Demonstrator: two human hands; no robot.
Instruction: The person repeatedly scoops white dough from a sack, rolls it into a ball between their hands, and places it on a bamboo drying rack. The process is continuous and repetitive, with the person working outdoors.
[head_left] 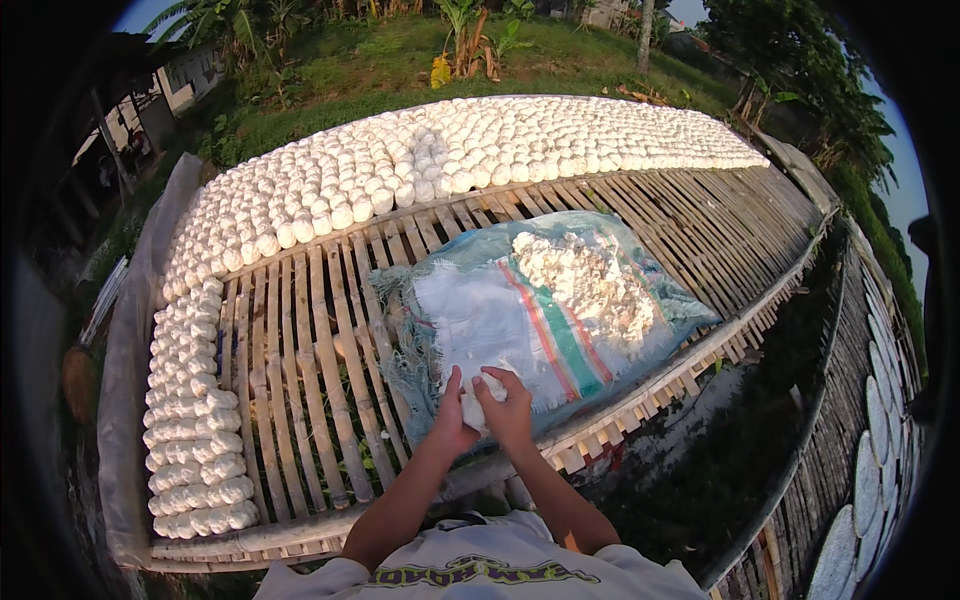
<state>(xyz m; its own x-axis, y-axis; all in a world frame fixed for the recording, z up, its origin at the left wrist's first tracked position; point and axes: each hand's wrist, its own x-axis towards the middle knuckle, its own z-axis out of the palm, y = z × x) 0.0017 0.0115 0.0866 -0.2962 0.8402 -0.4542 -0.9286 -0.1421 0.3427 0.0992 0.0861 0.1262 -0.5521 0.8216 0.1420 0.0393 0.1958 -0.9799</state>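
Observation:
Between my two hands is a white lump (pixel 482 402) of soft-looking, dough-like stuff. My left hand (pixel 456 418) closes on it from one side, and my right hand (pixel 508 405) presses it from the other with curled fingers. Both hands are over the near edge of a woven sack (pixel 470 315), white with red and green stripes, spread on blue netting (pixel 410 375). On the sack's far right part lies a heap of crumbly white pieces (pixel 585 285).
A slatted bamboo rack (pixel 300 380) carries the sack. Many rounded white lumps (pixel 350 175) stand in rows along its far side, and more (pixel 205 455) line its left end. At right, a second rack (pixel 800 500) holds flat grey-white discs (pixel 866 482). Grass and trees lie beyond.

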